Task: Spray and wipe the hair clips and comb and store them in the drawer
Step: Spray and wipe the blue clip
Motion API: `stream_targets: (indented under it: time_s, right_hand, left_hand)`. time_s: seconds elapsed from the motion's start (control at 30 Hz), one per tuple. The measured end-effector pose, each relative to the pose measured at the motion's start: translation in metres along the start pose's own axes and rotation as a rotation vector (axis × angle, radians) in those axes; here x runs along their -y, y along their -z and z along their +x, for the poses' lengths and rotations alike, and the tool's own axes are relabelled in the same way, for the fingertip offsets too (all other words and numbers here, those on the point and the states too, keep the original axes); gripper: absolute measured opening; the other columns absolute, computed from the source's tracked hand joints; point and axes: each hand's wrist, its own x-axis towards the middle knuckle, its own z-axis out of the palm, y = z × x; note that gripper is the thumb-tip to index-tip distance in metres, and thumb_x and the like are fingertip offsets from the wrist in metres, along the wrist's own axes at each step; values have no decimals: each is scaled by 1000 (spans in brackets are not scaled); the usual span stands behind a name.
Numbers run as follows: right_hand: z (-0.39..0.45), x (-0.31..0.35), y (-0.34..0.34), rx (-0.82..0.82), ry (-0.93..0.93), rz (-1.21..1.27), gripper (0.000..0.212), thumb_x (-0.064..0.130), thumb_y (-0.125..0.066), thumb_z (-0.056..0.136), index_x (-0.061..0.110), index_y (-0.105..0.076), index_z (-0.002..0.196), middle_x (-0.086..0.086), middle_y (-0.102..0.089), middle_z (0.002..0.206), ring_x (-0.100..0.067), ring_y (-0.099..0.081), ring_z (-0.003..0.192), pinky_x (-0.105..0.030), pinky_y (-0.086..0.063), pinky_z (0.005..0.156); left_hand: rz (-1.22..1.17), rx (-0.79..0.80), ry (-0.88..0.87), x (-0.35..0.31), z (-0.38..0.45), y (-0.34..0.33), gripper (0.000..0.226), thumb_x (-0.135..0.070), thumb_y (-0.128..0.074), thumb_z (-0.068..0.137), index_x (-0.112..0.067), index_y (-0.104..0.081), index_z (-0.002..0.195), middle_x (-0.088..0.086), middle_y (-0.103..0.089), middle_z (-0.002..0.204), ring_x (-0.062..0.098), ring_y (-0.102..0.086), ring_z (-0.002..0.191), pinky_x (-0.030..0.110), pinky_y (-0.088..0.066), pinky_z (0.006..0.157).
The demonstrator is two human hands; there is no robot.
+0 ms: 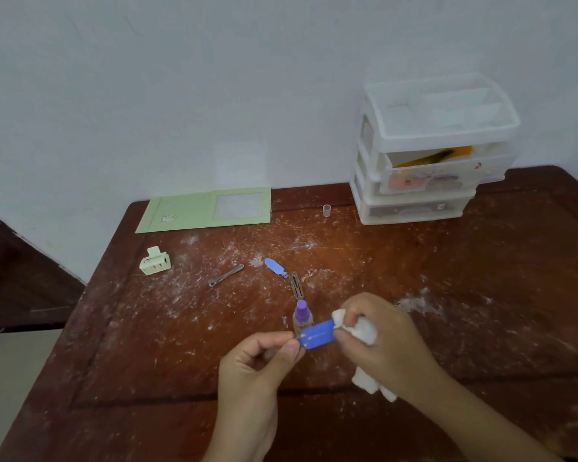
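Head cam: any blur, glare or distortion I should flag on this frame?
Head view: soft, even light with no hard shadows or glare; wide-angle bending shows at the table edges and the drawer unit; the whole frame is slightly soft, and the blue clip between left hand and right hand with the cloth lacks fine detail.

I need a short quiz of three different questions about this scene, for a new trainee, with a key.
1. True or false: the spray bottle lies flat on the table.
2. Which hand holds the white cloth?
3. The cream claw clip is: A) in a drawer B) on the table C) in a hand.

Key:
1. False; it stands upright.
2. The right hand; the left hand pinches the blue clip.
3. B.
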Motion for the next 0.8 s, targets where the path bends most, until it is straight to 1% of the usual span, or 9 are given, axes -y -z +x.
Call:
stream_targets:
  time_s: [0.13, 0.2, 0.27, 0.4, 0.5, 0.53, 0.6, 0.7, 0.8]
  right_hand:
    - [5, -1, 20, -16, -312, 298, 24, 13, -69, 77, 33, -56, 78, 6, -62, 75, -7, -61, 66, -14, -50, 57]
    - [5, 3, 26, 131, -297, 379, 24, 19, -69, 76, 43, -65, 80, 12, -67, 78, 0, -62, 74, -12, -48, 66]
    - [4, 8, 24, 215, -147, 307, 19, 32, -66, 66, 50, -66, 71, 23, -66, 77, 4, -60, 76, -7, -43, 69]
    - [6, 2, 19, 56, 191, 154, 10, 27, -59, 71, 34, -64, 74, 16, -62, 80, 1, -60, 72, -6, -42, 68]
    - [6, -1, 18, -2, 370, 38, 9, 30, -57, 85, 23, -61, 81, 13, -56, 87, 4, -56, 76, -5, -42, 70]
    - [6, -2, 18, 12, 403, 22, 14, 33, -52, 88, 23, -60, 83, 14, -55, 89, 5, -56, 77, -5, -41, 70]
    - [6, -3, 20, 28, 385, -2, 10, 39, -53, 87, 33, -59, 90, 18, -56, 93, 7, -56, 79, -2, -41, 71]
    - [5, 2, 28, -126, 91, 192, 28, 45, -61, 64, 49, -52, 90, 25, -61, 93, 7, -59, 82, -1, -42, 70]
    - [10, 8, 25, -174, 224, 117, 16, 38, -61, 68, 35, -50, 79, 18, -58, 94, 3, -57, 88, -3, -41, 76]
  left_hand:
    - [130, -3, -186, 5, 8, 8, 35, 12, -68, 67, -19, -71, 50, -2, -65, 55, 14, -59, 56, 14, -53, 56]
    - [297, 101, -355, 4, 10, 12, 14, -18, -75, 55, -30, -69, 52, -10, -67, 64, 8, -59, 61, 14, -50, 57]
    - [389, 219, -433, 2, 11, 14, 6, -29, -68, 54, -35, -69, 55, -13, -68, 69, 3, -63, 64, 12, -48, 56]
    - [122, 252, -144, -3, 13, 10, 18, -19, -70, 49, -21, -72, 67, -1, -74, 74, 12, -71, 72, 16, -54, 60]
    - [69, 306, 143, -12, 7, 1, 10, -3, -63, 74, -7, -69, 66, 10, -69, 58, 18, -66, 49, 20, -51, 42]
    - [74, 308, 190, -13, 7, 1, 28, 5, -57, 82, -5, -69, 58, 12, -66, 53, 18, -63, 42, 20, -49, 38]
    - [36, 258, 237, -16, 7, 0, 45, 15, -47, 83, -4, -69, 49, 13, -63, 48, 16, -59, 36, 19, -47, 33]
    - [35, 170, 231, -19, 9, -2, 40, 15, -50, 80, -5, -69, 51, 11, -65, 48, 14, -60, 36, 16, -46, 33]
    - [80, 138, 205, -14, 11, -3, 29, 16, -55, 77, -4, -67, 60, 10, -66, 48, 13, -62, 40, 17, -47, 36]
